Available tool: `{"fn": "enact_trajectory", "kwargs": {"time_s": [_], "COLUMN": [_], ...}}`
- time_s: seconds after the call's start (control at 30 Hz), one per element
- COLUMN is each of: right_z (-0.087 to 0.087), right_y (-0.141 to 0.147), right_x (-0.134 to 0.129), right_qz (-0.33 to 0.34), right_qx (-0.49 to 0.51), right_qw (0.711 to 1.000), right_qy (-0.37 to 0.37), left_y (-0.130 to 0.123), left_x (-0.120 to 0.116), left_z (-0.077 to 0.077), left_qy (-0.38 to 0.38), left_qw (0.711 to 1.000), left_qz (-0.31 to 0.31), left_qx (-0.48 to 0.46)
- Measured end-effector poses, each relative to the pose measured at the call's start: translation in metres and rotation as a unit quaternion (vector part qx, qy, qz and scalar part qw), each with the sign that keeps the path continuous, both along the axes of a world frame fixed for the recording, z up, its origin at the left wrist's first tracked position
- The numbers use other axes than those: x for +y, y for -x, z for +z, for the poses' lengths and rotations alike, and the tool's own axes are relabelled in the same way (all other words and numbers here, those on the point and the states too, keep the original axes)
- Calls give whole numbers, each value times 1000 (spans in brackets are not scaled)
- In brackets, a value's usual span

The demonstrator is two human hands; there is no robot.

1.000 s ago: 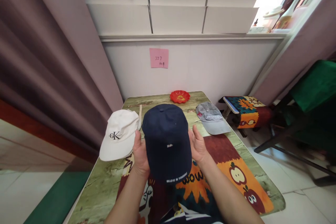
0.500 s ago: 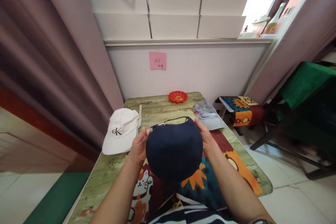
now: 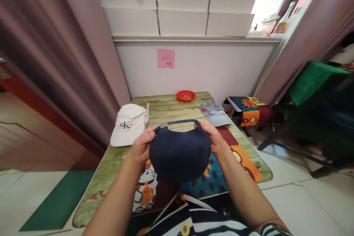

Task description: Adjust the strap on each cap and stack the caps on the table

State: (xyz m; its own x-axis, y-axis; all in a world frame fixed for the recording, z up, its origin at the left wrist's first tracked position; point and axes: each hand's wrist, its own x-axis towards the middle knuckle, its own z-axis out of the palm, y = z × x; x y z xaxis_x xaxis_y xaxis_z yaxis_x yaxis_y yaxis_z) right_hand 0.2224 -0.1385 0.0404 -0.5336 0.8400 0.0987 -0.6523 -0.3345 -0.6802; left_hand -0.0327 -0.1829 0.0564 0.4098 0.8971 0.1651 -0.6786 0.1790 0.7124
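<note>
Between both hands I hold a navy blue baseball cap (image 3: pixel 179 153) above the front of the table, its strap and back opening at the far edge. My left hand (image 3: pixel 143 144) grips its left side by the strap's metal buckle, thumb on top. On the opposite side my right hand (image 3: pixel 212 136) has its fingers wrapped around the edge; some of them are hidden beneath the cap. A white baseball cap (image 3: pixel 129 124) with black letters rests on the table to the left. Toward the right lies a grey baseball cap (image 3: pixel 215 113).
A red scalloped dish (image 3: pixel 185 96) stands at the back of the wood-patterned table (image 3: pixel 96 184). Under my arms lies a colourful mat (image 3: pixel 148 184). A pink note (image 3: pixel 166 58) is stuck on the wall. To the right is a stool (image 3: pixel 250 110) with a patterned cover.
The navy cap has tilted, so its strap and back opening show more clearly. The camera view has shifted slightly. Both hands keep their hold on the cap.
</note>
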Motion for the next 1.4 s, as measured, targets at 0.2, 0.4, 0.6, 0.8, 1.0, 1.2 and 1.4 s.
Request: {"fn": "enact_trajectory", "kwargs": {"time_s": [0.2, 0.4, 0.6, 0.8, 1.0, 1.2, 1.4], "right_z": [1, -22, -79, -113, -117, -99, -72], "right_y": [-4, -15, -5, -13, -8, 9, -10], "right_x": [-18, -25, -38, -49, -67, -76, -18], "right_qz": [52, 90, 71, 104, 25, -100, -200], "right_qx": [-58, -61, 0, 22, 75, 118, 45], "right_qw": [996, 992, 997, 993, 989, 961, 945], "right_qy": [-40, -68, 34, 57, 126, 231, 256], "left_y": [-14, -23, -36, -29, -8, -7, -26], "left_x": [-28, -34, -5, 41, 83, 92, 66], "left_z": [17, 29, 35, 14, -35, -78, -130], "left_qy": [-8, 17, 136, 189, 223, 262, 224], "left_qw": [990, 995, 968, 944, 902, 889, 921], "left_qz": [-54, 63, 210, 261, 353, 364, 303], "left_qx": [127, 78, 3, -67, -105, -91, 99]}}
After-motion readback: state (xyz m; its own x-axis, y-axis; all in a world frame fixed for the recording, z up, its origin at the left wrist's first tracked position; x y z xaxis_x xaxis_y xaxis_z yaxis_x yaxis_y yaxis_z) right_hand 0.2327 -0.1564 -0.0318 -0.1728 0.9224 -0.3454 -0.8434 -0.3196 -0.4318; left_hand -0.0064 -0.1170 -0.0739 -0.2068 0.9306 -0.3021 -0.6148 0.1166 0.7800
